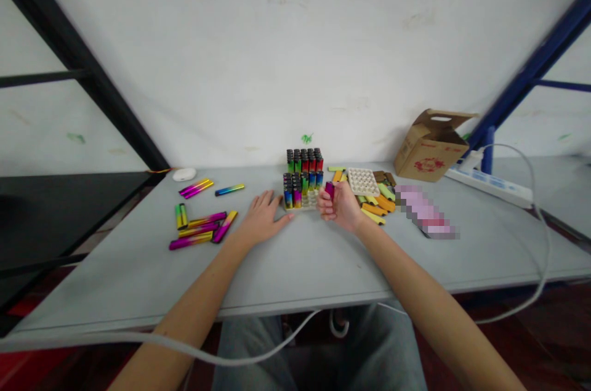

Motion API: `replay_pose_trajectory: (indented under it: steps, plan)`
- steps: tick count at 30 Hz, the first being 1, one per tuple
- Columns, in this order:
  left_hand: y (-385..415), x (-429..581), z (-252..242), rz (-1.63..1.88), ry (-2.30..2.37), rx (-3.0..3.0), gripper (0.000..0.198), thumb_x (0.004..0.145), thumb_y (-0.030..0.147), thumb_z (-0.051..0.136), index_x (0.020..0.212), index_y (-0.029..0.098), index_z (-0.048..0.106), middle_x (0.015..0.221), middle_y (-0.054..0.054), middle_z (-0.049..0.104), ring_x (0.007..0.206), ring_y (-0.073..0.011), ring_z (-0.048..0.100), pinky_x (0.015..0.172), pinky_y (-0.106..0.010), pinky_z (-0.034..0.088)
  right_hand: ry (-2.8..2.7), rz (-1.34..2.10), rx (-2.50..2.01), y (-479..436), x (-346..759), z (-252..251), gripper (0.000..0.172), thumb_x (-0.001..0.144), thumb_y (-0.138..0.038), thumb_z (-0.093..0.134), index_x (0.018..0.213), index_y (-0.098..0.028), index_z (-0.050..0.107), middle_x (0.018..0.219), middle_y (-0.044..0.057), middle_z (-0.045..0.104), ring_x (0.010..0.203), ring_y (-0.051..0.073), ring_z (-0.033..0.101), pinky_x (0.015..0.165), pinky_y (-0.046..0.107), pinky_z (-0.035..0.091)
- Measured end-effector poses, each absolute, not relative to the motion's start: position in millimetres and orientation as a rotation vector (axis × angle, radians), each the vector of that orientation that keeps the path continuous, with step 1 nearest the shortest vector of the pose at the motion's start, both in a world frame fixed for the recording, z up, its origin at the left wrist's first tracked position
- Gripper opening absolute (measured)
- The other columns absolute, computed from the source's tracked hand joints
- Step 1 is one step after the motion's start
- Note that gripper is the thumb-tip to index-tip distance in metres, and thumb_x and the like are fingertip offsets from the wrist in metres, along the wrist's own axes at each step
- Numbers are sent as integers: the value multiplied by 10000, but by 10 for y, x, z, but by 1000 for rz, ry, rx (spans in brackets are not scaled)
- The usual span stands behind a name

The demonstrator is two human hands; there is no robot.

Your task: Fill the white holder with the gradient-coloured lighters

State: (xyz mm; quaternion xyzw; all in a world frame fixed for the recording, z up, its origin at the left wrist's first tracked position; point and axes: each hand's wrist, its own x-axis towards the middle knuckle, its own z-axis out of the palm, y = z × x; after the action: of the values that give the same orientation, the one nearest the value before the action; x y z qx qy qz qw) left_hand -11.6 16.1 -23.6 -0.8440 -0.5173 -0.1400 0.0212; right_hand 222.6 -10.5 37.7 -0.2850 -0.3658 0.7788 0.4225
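Note:
My right hand (340,206) is closed around a magenta lighter (329,189), held upright just right of a white tray (309,201) partly filled with upright multicoloured lighters (300,188). My left hand (264,217) lies flat and open on the grey table (295,262), its fingertips close to the tray's left edge. A second full tray of lighters (304,160) stands behind the first. An empty white tray (362,181) lies to the right of my right hand.
Loose rainbow and magenta lighters (202,228) lie on the left of the table. Yellow and orange lighters (376,206) are heaped at the right. A cardboard box (431,146), a power strip (492,186) and a white cable (540,255) are at the right.

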Motion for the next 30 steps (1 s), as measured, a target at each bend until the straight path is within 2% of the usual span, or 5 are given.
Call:
replay_pose_trajectory:
  steps: [10, 14, 20, 25, 30]
  plan:
    - [129, -90, -167, -374, -1612, -2624, 715, 900, 629, 373, 1361, 87, 443, 1438, -243, 409, 1350, -373, 364, 1107, -524, 282, -908, 1960, -625, -95, 2256, 357, 365, 841, -513, 313, 641, -210, 352, 536, -59, 259, 427, 82, 208, 371, 171, 155]
    - [126, -81, -154, -358, -1629, -2628, 722, 898, 625, 380, 1365, 78, 441, 1440, -248, 407, 1355, -372, 361, 1114, -516, 277, -882, 1947, -572, -107, 2283, 377, 356, 798, -544, 366, 768, -202, 461, 556, -47, 357, 432, 88, 297, 372, 172, 183]
    - [125, -89, -153, -333, -1641, -2628, 749, 894, 644, 362, 1374, 72, 432, 1455, -250, 389, 1364, -380, 347, 1111, -521, 282, -866, 1775, -697, -86, 2299, 384, 135, 723, -249, 511, 849, -224, 470, 666, -38, 536, 484, 107, 475, 379, 184, 277]
    - [127, -91, -146, -345, -1627, -2639, 724, 897, 630, 367, 1361, 80, 447, 1446, -248, 400, 1355, -379, 359, 1111, -527, 276, -943, 1658, -771, -64, 2262, 370, 63, 800, -234, 546, 836, -191, 573, 769, 18, 654, 713, 156, 649, 623, 265, 490]
    - [125, -84, -144, -347, -1638, -2647, 723, 895, 636, 364, 1364, 92, 442, 1448, -243, 399, 1358, -376, 357, 1107, -529, 282, -907, 1758, -655, -60, 2260, 363, 211, 836, -214, 461, 932, -152, 638, 849, 75, 724, 835, 183, 682, 809, 316, 502]
